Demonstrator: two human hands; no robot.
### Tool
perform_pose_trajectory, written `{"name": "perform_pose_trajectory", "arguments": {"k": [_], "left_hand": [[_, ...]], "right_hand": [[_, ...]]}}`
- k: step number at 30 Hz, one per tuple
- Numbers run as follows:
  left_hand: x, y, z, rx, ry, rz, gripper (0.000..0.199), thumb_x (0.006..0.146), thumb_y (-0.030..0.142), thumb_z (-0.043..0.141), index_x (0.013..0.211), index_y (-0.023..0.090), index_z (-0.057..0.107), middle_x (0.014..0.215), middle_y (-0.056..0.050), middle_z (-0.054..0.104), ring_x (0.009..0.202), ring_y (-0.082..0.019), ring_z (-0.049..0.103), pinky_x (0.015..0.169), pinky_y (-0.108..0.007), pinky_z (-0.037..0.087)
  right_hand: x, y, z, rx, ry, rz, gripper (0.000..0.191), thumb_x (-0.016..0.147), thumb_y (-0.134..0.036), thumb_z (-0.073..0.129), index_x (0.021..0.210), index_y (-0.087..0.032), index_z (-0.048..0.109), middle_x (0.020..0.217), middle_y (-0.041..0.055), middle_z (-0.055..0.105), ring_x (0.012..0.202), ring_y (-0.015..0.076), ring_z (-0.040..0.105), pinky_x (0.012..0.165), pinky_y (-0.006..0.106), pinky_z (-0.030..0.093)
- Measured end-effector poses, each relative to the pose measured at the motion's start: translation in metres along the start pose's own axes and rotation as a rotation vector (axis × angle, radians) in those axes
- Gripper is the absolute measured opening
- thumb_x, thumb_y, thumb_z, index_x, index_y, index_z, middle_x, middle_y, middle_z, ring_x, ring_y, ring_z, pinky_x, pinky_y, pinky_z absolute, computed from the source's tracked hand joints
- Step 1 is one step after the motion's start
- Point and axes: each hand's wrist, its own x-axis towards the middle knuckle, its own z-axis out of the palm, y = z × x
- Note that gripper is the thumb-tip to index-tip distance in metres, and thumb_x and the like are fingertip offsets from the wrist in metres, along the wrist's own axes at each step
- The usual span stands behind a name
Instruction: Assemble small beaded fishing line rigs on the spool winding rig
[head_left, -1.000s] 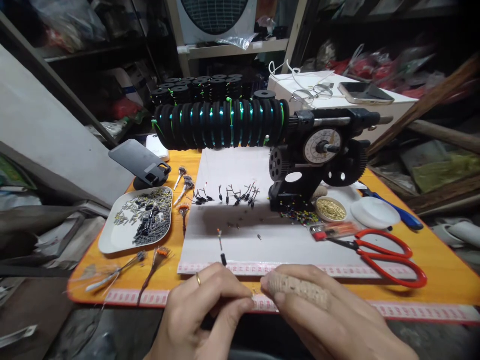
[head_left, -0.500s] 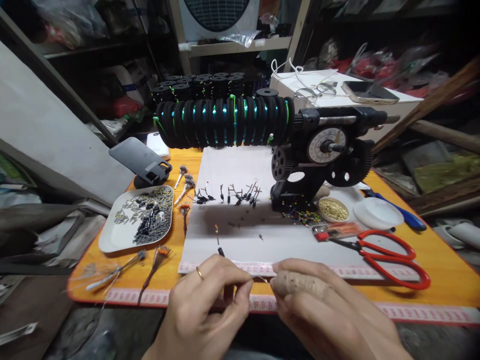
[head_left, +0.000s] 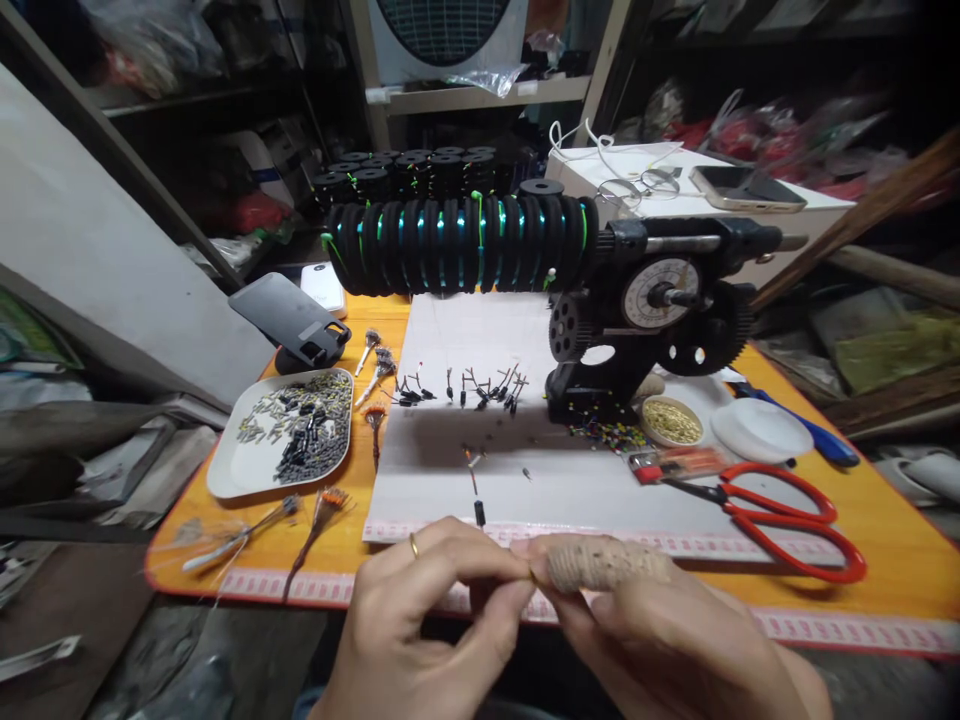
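We see tiny gold bit [head_left: 533,576] at near edge of bench [head_left: 892,592]. Our left hand [head_left: 442,615] and right hand [head_left: 660,620] pinch it, fingers narrow. Tan tape [head_left: 600,567] wraps one right finger. Black bit with thin stick [head_left: 480,513] shows just past left hand. Beyond lies white board [head_left: 420,490]. On right, red scissors [head_left: 729,493] and bowl of gold bits [head_left: 673,445]; white tray [head_left: 223,478] on left.

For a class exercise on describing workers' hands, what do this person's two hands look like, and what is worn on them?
The left hand wears a plain, thin gold-coloured ring on one finger. On the right hand, one finger is wrapped in a ridged beige covering with small dark specks. Neither hand wears a glove.
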Motion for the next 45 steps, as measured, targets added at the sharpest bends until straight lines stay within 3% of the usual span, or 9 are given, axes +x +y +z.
{"name": "perform_pose_trajectory", "arguments": {"k": [5, 10, 13, 18, 21, 28, 34, 39, 45], "left_hand": [[-0.004, 0.001, 0.004, -0.295, 0.139, -0.268, 0.019, 0.083, 0.005, 0.067, 0.079, 0.022, 0.074, 0.069, 0.002, 0.067, 0.057, -0.009, 0.058, 0.055, -0.017, 0.050], [-0.008, 0.002, 0.008, -0.425, 0.185, -0.345, 0.013, 0.084, 0.012, 0.070, 0.080, 0.022, 0.077, 0.070, 0.001, 0.065, 0.061, -0.010, 0.058, 0.059, -0.017, 0.051], [-0.010, 0.003, 0.010, -0.404, 0.189, -0.349, 0.016, 0.083, 0.009, 0.068, 0.079, 0.023, 0.075, 0.071, 0.002, 0.065, 0.064, -0.010, 0.060, 0.061, -0.018, 0.050], [-0.011, 0.004, 0.011, -0.341, 0.151, -0.391, 0.018, 0.079, 0.004, 0.064, 0.075, 0.022, 0.065, 0.073, 0.003, 0.062, 0.067, -0.010, 0.060, 0.059, -0.017, 0.047], [-0.010, 0.004, 0.008, -0.234, 0.115, -0.295, 0.021, 0.080, 0.001, 0.060, 0.077, 0.022, 0.063, 0.074, 0.003, 0.062, 0.067, -0.011, 0.061, 0.059, -0.017, 0.049], [-0.004, -0.002, -0.008, 0.161, 0.065, 0.265, 0.030, 0.081, -0.006, 0.065, 0.101, 0.017, 0.067, 0.084, -0.004, 0.074, 0.079, -0.014, 0.072, 0.073, -0.018, 0.058], [0.008, 0.005, -0.018, 0.360, -0.080, 0.378, 0.016, 0.088, 0.002, 0.062, 0.096, 0.014, 0.065, 0.081, -0.007, 0.075, 0.074, -0.014, 0.073, 0.071, -0.020, 0.060], [0.008, 0.008, -0.010, 0.283, 0.017, 0.146, 0.022, 0.077, -0.002, 0.059, 0.080, 0.020, 0.059, 0.068, 0.001, 0.063, 0.059, -0.011, 0.063, 0.053, -0.016, 0.053], [-0.002, 0.001, -0.001, -0.318, 0.073, -0.280, 0.026, 0.074, -0.003, 0.058, 0.076, 0.022, 0.061, 0.068, 0.006, 0.057, 0.056, -0.006, 0.054, 0.051, -0.010, 0.046]], "right_hand": [[0.023, -0.009, 0.005, 0.061, 0.066, 0.121, 0.027, 0.085, 0.000, 0.060, 0.104, -0.019, 0.065, 0.097, 0.0065, 0.069, 0.094, 0.0164, 0.070, 0.081, 0.024, 0.060], [0.034, -0.016, 0.012, 0.151, 0.040, 0.199, 0.016, 0.086, -0.005, 0.060, 0.091, -0.018, 0.068, 0.083, 0.0036, 0.066, 0.076, 0.0134, 0.067, 0.065, 0.021, 0.057], [0.032, -0.014, 0.015, 0.022, 0.094, 0.106, 0.016, 0.082, -0.004, 0.062, 0.087, -0.018, 0.067, 0.082, 0.0039, 0.066, 0.074, 0.0142, 0.067, 0.064, 0.023, 0.058], [0.027, -0.010, 0.013, -0.278, 0.101, -0.260, 0.018, 0.085, -0.005, 0.065, 0.100, -0.015, 0.067, 0.093, 0.0105, 0.076, 0.090, 0.0215, 0.070, 0.074, 0.028, 0.063], [0.029, -0.013, 0.011, -0.264, 0.048, -0.292, 0.014, 0.085, -0.005, 0.066, 0.095, -0.014, 0.068, 0.085, 0.0089, 0.077, 0.086, 0.0215, 0.070, 0.072, 0.028, 0.063], [0.040, -0.019, 0.007, 0.010, 0.005, 0.024, 0.019, 0.082, -0.002, 0.060, 0.090, -0.019, 0.065, 0.081, 0.0053, 0.069, 0.076, 0.0172, 0.067, 0.065, 0.028, 0.059], [0.042, -0.017, 0.000, 0.000, -0.072, -0.011, 0.016, 0.085, -0.005, 0.059, 0.090, -0.019, 0.064, 0.076, 0.0035, 0.068, 0.070, 0.0169, 0.066, 0.061, 0.028, 0.057], [0.039, -0.013, 0.003, -0.073, -0.075, -0.104, 0.016, 0.090, -0.007, 0.057, 0.101, -0.018, 0.063, 0.092, 0.0078, 0.072, 0.087, 0.0180, 0.069, 0.077, 0.027, 0.060], [0.038, -0.011, 0.012, -0.026, -0.047, -0.083, 0.022, 0.092, -0.006, 0.054, 0.108, -0.019, 0.060, 0.102, 0.0077, 0.068, 0.096, 0.0159, 0.068, 0.086, 0.023, 0.058]]}}
